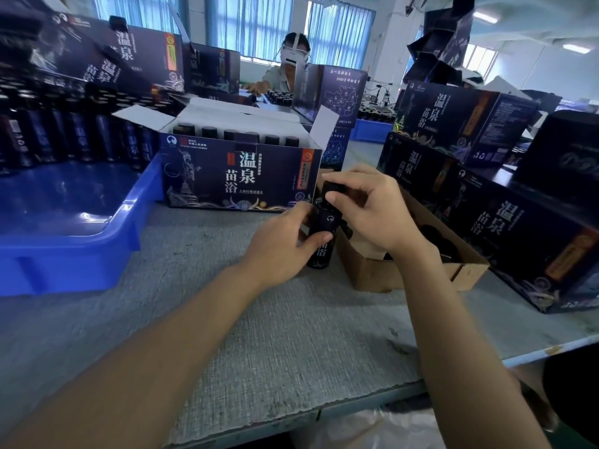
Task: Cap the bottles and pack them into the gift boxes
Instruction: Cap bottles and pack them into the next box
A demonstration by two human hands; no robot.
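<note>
Capping is underway: your left fingers grip the dark cylindrical bottle, your right fingers pinch its black cap, and the navy cardboard gift box looks part-filled.

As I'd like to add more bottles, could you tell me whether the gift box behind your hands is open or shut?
Open: the gift box has its white flaps raised, and a row of dark bottle tops shows inside.
</note>
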